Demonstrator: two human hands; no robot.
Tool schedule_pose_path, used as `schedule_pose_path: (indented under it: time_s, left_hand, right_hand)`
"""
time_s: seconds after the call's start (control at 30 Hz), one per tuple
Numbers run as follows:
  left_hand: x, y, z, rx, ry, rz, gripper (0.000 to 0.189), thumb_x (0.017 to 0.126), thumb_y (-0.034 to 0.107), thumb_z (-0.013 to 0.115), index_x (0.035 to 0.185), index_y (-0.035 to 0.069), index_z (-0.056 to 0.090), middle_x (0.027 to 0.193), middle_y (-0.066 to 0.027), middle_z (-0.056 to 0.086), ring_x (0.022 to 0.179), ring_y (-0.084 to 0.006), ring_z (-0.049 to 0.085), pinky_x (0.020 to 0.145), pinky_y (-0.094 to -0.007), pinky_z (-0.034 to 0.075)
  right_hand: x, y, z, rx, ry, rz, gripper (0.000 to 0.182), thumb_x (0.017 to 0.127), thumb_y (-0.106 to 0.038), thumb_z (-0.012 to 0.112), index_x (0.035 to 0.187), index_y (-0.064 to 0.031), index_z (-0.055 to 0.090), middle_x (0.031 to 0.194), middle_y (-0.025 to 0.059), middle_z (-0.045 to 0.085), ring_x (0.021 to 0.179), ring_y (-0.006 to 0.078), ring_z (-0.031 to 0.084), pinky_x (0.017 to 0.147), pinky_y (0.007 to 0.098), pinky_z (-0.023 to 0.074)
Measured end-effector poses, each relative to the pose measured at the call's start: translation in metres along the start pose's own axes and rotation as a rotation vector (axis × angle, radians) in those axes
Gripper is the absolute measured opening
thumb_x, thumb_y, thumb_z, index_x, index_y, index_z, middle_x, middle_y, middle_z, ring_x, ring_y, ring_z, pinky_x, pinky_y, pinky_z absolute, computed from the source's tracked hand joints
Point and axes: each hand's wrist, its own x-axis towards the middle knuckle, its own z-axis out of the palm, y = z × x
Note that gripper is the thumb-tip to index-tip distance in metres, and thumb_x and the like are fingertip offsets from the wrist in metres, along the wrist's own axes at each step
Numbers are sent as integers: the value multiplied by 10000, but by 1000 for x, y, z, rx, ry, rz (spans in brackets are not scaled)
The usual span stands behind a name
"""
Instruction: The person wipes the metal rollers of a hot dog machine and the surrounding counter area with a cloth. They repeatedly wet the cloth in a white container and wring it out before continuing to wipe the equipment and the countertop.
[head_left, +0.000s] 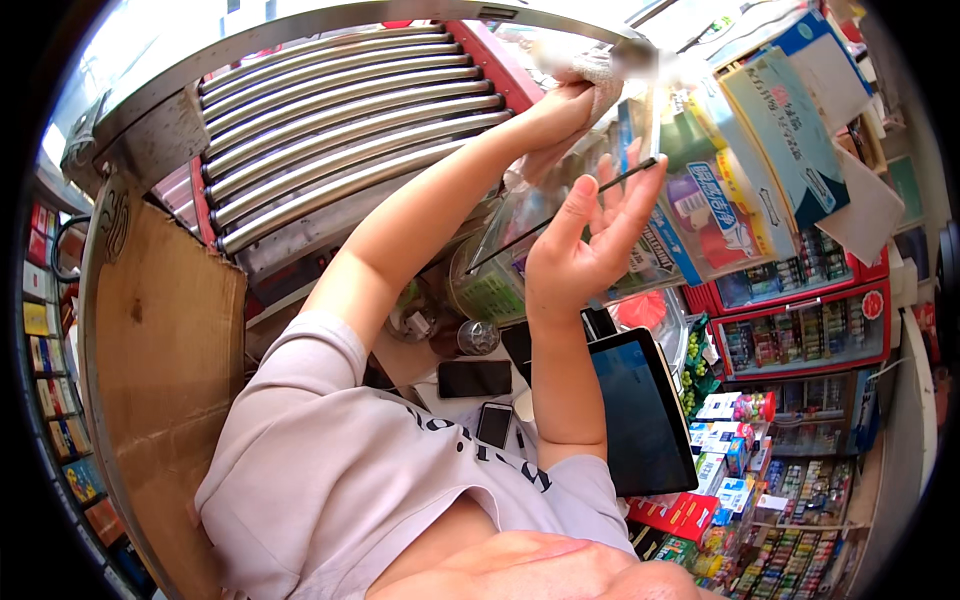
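My left hand (566, 112) reaches to the upper middle, closed on a pale textured cloth (606, 84) against the clear case. My right hand (589, 236) is lower and to its right. A thin black edge strip (510, 242) of a clear panel passes between its thumb and spread fingers. Behind the hands stands a clear display case (686, 262) with colourful packages inside. A light blue printed box (784, 124) leans at its right side. Part of the left fingers is hidden by the cloth, and the area above is blurred.
A metal roller rack (337, 120) is at upper left, beside a brown cardboard sheet (165, 337). Before my chest lie two phones (474, 379), a dark tablet screen (641, 416) and a plastic bottle (478, 337). Stacked small boxes (675, 514) and red-framed drawers (802, 330) stand right.
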Motion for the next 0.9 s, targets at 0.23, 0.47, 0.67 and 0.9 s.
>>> schedule_pose_path:
  time_s: [0.23, 0.47, 0.67, 0.9]
  left_hand:
    - [-76, 61, 2, -106, -160, -105, 404, 858, 213, 437, 1211, 20, 460, 1090, -89, 546, 1010, -159, 518, 883, -295, 403]
    - [-88, 63, 17, -117, -190, 294, 395, 847, 156, 466, 1228, 52, 466, 1232, -120, 457, 1147, -210, 411, 974, -323, 306]
    - [-16, 40, 15, -117, -23, 390, 295, 882, 226, 505, 1095, 31, 566, 1043, -66, 571, 978, -130, 503, 852, -285, 407]
    - [-60, 54, 13, -26, -118, 186, 286, 840, 164, 489, 1080, 24, 557, 918, -61, 592, 853, -108, 522, 751, -269, 441]
  right_hand:
    - [1, -1, 1, 79, -32, 12, 529, 898, -48, 449, 1358, 18, 196, 1287, 226, 398, 1089, 336, 503, 898, 377, 440]
    - [0, 8, -11, 108, 53, 32, 544, 900, -51, 424, 1356, 51, 144, 1294, 240, 392, 1098, 312, 503, 871, 353, 456]
    - [-1, 6, -13, 46, 16, 55, 552, 890, -34, 428, 1360, 34, 146, 1297, 230, 390, 1064, 306, 525, 784, 300, 480]
    - [2, -1, -16, 60, 13, 96, 559, 886, -26, 433, 1360, 26, 141, 1299, 226, 387, 1057, 306, 530, 797, 316, 484]
